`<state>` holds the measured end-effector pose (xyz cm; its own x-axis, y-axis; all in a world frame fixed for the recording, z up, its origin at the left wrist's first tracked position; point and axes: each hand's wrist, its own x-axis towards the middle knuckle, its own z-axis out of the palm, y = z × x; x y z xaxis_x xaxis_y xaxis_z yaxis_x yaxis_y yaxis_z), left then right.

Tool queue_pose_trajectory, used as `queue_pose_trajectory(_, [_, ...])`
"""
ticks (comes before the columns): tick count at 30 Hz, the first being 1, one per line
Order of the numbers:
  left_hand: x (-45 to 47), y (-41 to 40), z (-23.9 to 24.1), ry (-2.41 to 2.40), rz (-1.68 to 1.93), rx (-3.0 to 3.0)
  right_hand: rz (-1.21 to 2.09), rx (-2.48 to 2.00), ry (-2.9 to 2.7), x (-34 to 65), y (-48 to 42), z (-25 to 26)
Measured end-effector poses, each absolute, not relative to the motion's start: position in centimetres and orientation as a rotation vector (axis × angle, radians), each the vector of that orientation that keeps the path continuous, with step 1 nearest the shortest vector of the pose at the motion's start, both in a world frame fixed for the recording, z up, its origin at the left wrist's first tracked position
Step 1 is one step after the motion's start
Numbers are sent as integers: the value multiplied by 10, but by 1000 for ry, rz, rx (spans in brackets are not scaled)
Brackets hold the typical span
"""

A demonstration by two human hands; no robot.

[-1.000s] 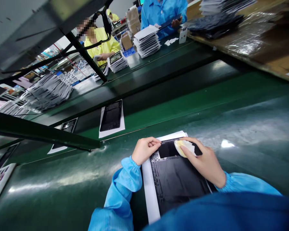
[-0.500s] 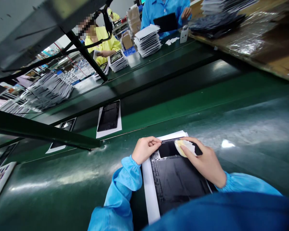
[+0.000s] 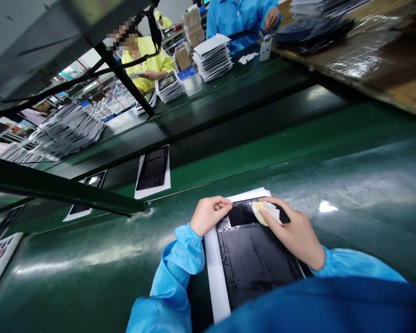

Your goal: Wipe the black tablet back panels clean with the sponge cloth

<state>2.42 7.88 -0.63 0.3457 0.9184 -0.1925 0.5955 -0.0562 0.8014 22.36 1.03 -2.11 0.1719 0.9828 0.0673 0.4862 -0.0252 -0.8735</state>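
A black tablet panel [image 3: 263, 259] lies on white paper sheets [image 3: 217, 282] on the green bench in front of me, its lower end hidden by my blue clothing. Circuit parts line its left edge, and a smooth dark rectangle [image 3: 242, 215] shows near its top. With thumb and fingers closed together, my left hand [image 3: 208, 215] pinches the panel's upper left edge. My right hand [image 3: 298, 231] is closed on a crumpled white and yellowish wiping cloth [image 3: 266, 212], which rests against the top part of the panel.
On the conveyor belt beyond, another tablet panel [image 3: 153, 167] lies on paper. A green metal post [image 3: 62, 187] slants in from the left. Across the belt, co-workers in blue [image 3: 242, 21] and yellow [image 3: 149, 58] stand near paper stacks [image 3: 212, 58]. A plastic-covered board [image 3: 360, 55] juts in at upper right.
The panels on the belt have shifted slightly left. The co-worker in blue has lowered a dark panel. Both my hands, the cloth and my tablet panel look nearly unmoved.
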Motion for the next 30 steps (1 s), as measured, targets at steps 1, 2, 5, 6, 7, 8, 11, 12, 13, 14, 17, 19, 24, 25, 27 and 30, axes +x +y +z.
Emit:
queue_pose_trajectory(1, [24,79,-7,1350,476,1757,772,-1633,-1428,224,10,-21])
queue_pose_trajectory(2, [24,79,-7,1349,477,1760,776,-1631,-1429,224,10,-21])
queue_pose_trajectory(5, [24,79,-8,1351,469,1767,779,-1627,-1437,224,10,-21])
queue_pose_trajectory(6, [24,79,-8,1353,466,1769,775,-1626,-1444,225,10,-21])
queue_pose_trajectory(7, [24,79,-8,1354,462,1771,766,-1625,-1456,225,10,-21])
queue_pose_trajectory(8, [24,79,-8,1356,462,1775,753,-1624,-1473,225,10,-22])
queue_pose_trajectory(11, [24,78,-8,1366,458,1798,693,-1622,-1536,224,9,-24])
queue_pose_trajectory(12, [24,78,-7,1372,452,1810,677,-1622,-1553,224,9,-25])
queue_pose_trajectory(13, [24,78,-7,1380,442,1826,664,-1621,-1568,224,9,-26])
queue_pose_trajectory(14, [24,77,-6,1386,430,1847,654,-1619,-1579,224,8,-27])
queue_pose_trajectory(17, [24,76,-3,1404,365,1943,614,-1606,-1593,224,8,-28])
queue_pose_trajectory(19, [24,75,-1,1415,311,2019,592,-1600,-1591,224,8,-29])
queue_pose_trajectory(24, [26,72,1,1455,243,2097,581,-1606,-1607,224,7,-31])
queue_pose_trajectory(25, [26,72,1,1461,240,2102,576,-1607,-1613,224,7,-32])
queue_pose_trajectory(27, [26,71,0,1466,238,2112,566,-1611,-1622,224,7,-32])
queue_pose_trajectory(30, [26,71,1,1473,224,2120,559,-1611,-1630,224,7,-33])
